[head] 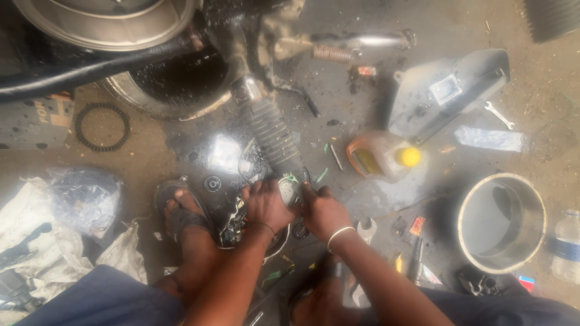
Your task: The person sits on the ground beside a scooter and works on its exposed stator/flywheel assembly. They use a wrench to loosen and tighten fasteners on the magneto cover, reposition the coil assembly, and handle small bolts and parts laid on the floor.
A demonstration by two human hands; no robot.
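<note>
Both hands, left hand [266, 202] and right hand [320, 208], are clamped together on the lower end of a ribbed fork tube [275, 136] on the oily floor [362, 199] (wet patch). Likely risk: greasy grip slipping, pinching fingers against loose parts.

— How's the light?

— Dim and hazy overall, soft daylight with no hard shadows. Everything is slightly blurred; nothing is crisp, even the left hand [266, 205] and right hand [321, 211].

— Any glare?

— Yes. A white patch blows out on the wet floor [225, 152] just above the left hand, and the steel pot [501, 222] to the right looks washed out. The top left corner falls into darkness.
</note>
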